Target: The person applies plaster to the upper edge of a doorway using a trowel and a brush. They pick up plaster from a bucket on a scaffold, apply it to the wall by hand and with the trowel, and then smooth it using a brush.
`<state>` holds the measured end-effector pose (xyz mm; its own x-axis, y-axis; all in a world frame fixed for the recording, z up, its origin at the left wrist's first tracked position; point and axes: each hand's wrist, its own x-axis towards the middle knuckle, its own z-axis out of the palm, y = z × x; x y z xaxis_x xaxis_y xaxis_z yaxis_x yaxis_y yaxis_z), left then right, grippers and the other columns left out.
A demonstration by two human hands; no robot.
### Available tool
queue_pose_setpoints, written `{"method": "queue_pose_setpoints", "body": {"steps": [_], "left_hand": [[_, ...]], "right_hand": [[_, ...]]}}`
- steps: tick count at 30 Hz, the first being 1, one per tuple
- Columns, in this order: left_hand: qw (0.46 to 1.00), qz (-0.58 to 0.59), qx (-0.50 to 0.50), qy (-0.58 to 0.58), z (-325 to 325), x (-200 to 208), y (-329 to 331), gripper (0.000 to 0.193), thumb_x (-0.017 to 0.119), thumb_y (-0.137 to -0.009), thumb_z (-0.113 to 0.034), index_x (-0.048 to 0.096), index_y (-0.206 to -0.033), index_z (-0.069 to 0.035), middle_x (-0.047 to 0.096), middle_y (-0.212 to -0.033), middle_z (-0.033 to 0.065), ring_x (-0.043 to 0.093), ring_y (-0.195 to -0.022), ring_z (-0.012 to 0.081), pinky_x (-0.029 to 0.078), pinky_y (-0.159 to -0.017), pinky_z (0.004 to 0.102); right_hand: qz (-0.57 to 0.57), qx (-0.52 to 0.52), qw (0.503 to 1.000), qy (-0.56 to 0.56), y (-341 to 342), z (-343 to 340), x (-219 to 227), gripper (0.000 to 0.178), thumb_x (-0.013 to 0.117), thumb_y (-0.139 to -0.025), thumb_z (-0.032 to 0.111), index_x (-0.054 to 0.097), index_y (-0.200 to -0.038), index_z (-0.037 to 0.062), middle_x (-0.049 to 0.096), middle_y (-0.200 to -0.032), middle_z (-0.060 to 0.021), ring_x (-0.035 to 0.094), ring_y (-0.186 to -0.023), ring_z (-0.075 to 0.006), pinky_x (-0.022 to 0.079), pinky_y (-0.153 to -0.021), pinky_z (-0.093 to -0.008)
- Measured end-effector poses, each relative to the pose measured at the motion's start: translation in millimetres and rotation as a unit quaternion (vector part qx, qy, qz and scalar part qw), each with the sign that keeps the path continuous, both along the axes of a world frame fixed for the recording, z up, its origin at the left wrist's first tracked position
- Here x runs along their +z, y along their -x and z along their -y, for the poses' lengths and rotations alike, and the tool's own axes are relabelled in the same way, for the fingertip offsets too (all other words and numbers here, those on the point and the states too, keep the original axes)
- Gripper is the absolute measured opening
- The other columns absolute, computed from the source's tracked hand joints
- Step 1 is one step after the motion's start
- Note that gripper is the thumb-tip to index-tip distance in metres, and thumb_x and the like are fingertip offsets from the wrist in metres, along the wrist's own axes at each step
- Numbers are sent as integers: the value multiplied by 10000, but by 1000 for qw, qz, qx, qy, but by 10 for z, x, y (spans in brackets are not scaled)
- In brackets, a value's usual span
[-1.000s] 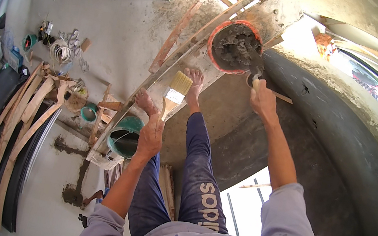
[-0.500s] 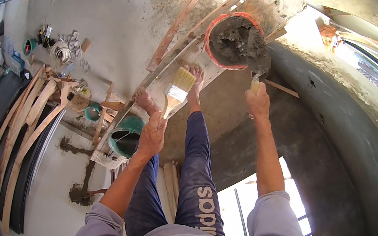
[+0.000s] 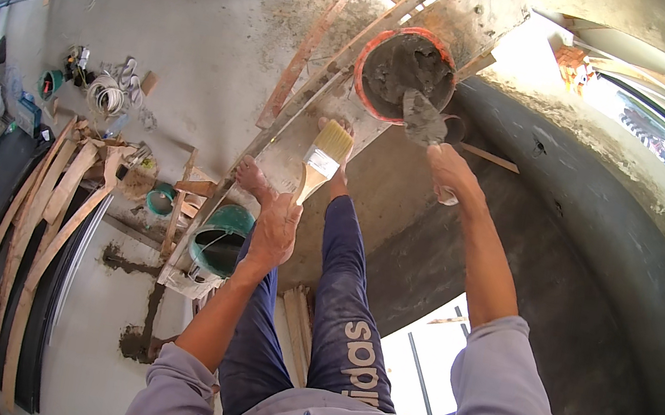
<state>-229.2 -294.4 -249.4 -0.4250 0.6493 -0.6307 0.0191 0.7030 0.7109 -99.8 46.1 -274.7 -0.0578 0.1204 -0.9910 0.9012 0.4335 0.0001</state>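
My left hand (image 3: 274, 229) is closed round the wooden handle of a wide paintbrush (image 3: 326, 154), whose pale bristles point up and away from me. In my right hand (image 3: 454, 175) is a trowel (image 3: 423, 119), gripped by its handle. Grey mortar smears the blade, which reaches over the near right rim of an orange-rimmed bucket (image 3: 359, 71). Wet grey mortar (image 3: 409, 62) fills much of that bucket, with a smooth hollow in its surface. The bucket stands on the plank platform (image 3: 295, 144), beyond my bare feet.
A green bucket (image 3: 225, 229) sits at the platform's near left end. Left and lower lie wooden strips (image 3: 53, 222) over dark panels, coiled cable (image 3: 107, 97) and a small green pail (image 3: 160, 199). A dark plastered wall (image 3: 593, 225) runs along the right, with a bright window opening below.
The trowel has swung left across the bucket's rim, and the mortar heaped at that side has gone from the blade's edge into the bucket. The paintbrush has barely shifted.
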Motion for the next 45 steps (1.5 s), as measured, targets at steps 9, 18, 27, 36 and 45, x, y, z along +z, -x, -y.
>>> {"method": "queue_pose_setpoints", "body": {"steps": [9,18,27,36,45], "left_hand": [[1000,-9,-11,-17,-6,-154,-113,299,436,-1003,-259,517,-1022,28,536,-954,301,518,-888,486,419,-795,520],[999,31,30,23,-165,-145,-106,262,464,-1000,-260,532,-1066,-15,573,-853,240,551,-810,447,435,-776,491],[999,7,32,2,-20,-286,-88,239,448,-999,-215,537,-1057,-1,569,-880,272,525,-842,505,430,-711,510],[996,70,61,-4,-229,-349,48,262,435,-1015,-252,538,-1052,-14,571,-845,237,548,-782,466,438,-685,477],[993,83,80,0,-164,-446,-7,285,439,-1017,-288,545,-1036,-24,576,-784,197,557,-704,398,444,-649,436]], "right_hand": [[-27,-145,979,-142,23,-51,-408,416,372,-981,361,498,-1159,7,612,-1111,-294,595,-1068,-438,476,-883,-477],[-37,36,969,-241,-284,-179,7,379,534,-901,230,451,-1222,45,636,-1058,-296,632,-990,-456,502,-844,-525],[-37,-611,774,160,-101,-435,-877,155,569,-848,66,475,-972,51,575,-725,-70,589,-519,-155,512,-421,-335],[-138,-847,335,389,-313,-165,-578,349,419,-982,248,425,-1132,-67,443,-750,-54,467,-477,-93,462,-364,-252],[-165,-668,714,132,-120,-123,-153,413,356,-1020,437,452,-1196,76,449,-672,-30,440,-409,-108,410,-326,-270]]}}
